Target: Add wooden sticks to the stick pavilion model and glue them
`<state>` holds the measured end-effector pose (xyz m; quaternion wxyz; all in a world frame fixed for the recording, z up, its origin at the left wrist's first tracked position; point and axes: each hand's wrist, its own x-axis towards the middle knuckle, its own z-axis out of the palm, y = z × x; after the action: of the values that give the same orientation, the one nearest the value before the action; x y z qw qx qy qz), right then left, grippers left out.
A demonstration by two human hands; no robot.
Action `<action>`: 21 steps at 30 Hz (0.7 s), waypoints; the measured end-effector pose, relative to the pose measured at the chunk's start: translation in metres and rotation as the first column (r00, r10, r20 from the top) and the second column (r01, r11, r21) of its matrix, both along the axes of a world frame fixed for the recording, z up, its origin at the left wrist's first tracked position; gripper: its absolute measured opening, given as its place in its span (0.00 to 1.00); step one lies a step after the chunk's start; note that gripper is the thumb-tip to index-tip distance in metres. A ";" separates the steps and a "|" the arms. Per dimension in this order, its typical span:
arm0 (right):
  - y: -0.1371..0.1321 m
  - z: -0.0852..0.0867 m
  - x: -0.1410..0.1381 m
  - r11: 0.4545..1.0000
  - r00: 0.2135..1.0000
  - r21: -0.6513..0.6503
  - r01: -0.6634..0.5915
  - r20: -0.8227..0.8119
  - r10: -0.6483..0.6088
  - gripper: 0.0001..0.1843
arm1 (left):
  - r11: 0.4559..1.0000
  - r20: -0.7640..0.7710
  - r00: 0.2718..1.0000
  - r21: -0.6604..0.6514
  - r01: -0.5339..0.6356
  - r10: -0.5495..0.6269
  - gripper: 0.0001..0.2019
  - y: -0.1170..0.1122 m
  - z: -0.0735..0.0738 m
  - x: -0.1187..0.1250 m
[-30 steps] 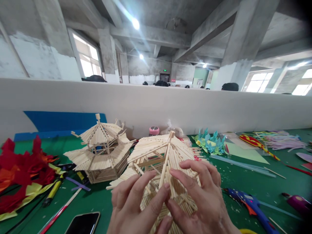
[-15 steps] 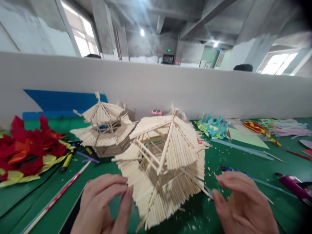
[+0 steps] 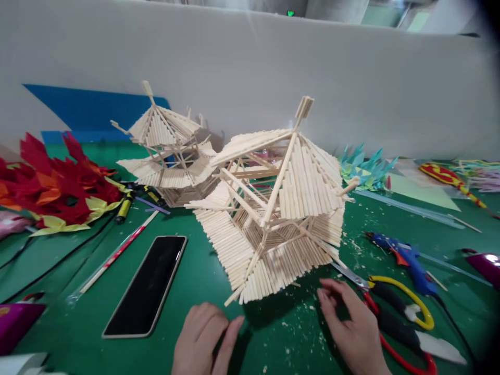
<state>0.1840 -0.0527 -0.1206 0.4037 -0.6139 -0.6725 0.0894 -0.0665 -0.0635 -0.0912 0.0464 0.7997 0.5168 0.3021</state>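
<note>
A model pavilion of pale wooden sticks (image 3: 308,179) stands in front of me, with slatted roof panels, open sides and a small block on a stick at its peak. My left hand (image 3: 203,338) is just below its near left corner, fingers curled, thumb apart, holding nothing visible. To the lower right, my right hand (image 3: 353,328) hovers near the table, thumb and fingers parted, with nothing seen between them. Beside it lie scissors (image 3: 363,283) with yellow and red handles, their blade reaching toward the pavilion's lower roof. A similar stick pavilion (image 3: 166,127) stands behind on the left.
A phone (image 3: 146,286) lies left of my left hand. A blue glue gun (image 3: 410,260) with a cord rests beyond the scissors. Red paper petals (image 3: 66,182) lie far left, teal paper spikes (image 3: 367,164) back right. A white partition (image 3: 253,67) bounds the green table.
My view has tipped downward, bringing the phone and the scissors into sight. Both hands have drawn back toward me, away from the pavilion's sides.
</note>
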 end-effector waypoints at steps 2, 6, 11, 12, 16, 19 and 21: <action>0.001 -0.004 -0.003 1.000 1.000 -0.006 -0.024 -0.005 0.024 0.07 | 0.999 -0.153 0.988 0.030 -0.033 0.037 0.07 0.006 -0.008 0.001; 0.000 -0.010 -0.008 0.999 0.999 -0.013 -0.040 -0.018 0.040 0.07 | 0.997 -0.311 0.947 0.028 -0.077 0.082 0.06 0.023 -0.015 0.005; 0.002 -0.016 -0.005 0.998 0.999 -0.042 -0.037 0.037 0.038 0.08 | 0.998 -0.428 0.901 0.026 -0.061 0.067 0.08 0.033 -0.021 0.008; 0.003 -0.017 -0.003 0.998 0.997 -0.057 -0.035 0.065 0.039 0.08 | 0.999 -0.442 0.895 0.032 -0.044 0.053 0.09 0.034 -0.023 0.007; 0.012 -0.018 0.004 0.993 0.988 -0.104 -0.060 0.138 0.074 0.10 | 0.998 -0.469 0.883 0.058 0.004 0.023 0.10 0.040 -0.029 0.004; 0.018 -0.015 0.001 0.984 0.978 -0.150 -0.096 0.170 0.122 0.10 | 0.998 -0.470 0.882 0.054 0.007 0.019 0.11 0.045 -0.027 0.004; 0.021 -0.012 -0.004 0.974 0.968 -0.186 -0.126 0.194 0.162 0.11 | 0.999 -0.470 0.883 0.049 0.001 0.022 0.11 0.046 -0.025 0.003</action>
<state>0.1803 -0.0313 -0.1326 0.2689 -0.6020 -0.7435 0.1119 -0.0637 -0.0171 -0.1160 -0.1008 0.8470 0.5098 0.1119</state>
